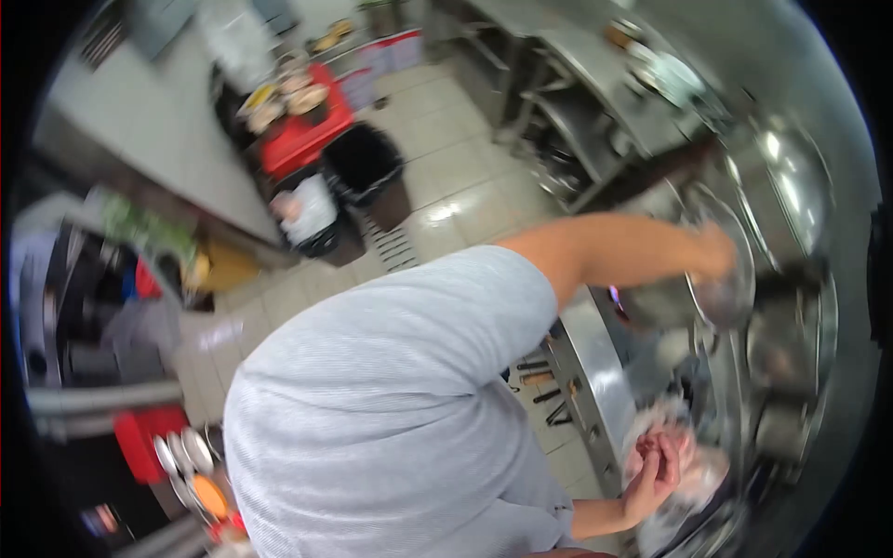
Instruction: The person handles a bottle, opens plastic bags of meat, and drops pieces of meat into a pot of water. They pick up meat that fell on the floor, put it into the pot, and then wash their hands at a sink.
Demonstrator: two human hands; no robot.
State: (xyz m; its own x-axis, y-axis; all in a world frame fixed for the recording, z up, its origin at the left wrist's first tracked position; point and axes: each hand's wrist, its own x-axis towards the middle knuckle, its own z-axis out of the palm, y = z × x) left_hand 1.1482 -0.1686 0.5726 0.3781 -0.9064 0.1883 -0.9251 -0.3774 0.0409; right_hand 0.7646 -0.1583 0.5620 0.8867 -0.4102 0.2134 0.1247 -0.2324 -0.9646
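My left arm reaches across to a large round metal vessel (744, 288) at the upper right. My left hand (714, 253) is at its rim or inside it, and its fingers are blurred and partly hidden. Lower right, my right hand (654, 479) has its fingers curled and pressed together. It is right beside pink, raw-looking meat (686, 445) in a clear plastic bag (712, 470). Whether those fingers pinch some of the meat does not show clearly.
A steel counter edge (600, 358) runs beside me, with metal pots (781, 349) beyond. Steel shelving (577, 126) stands at the top. Lined black bins (367, 167) and a red-topped container (307, 139) are on the tiled floor. Stacked white dishes (186, 451) lie lower left.
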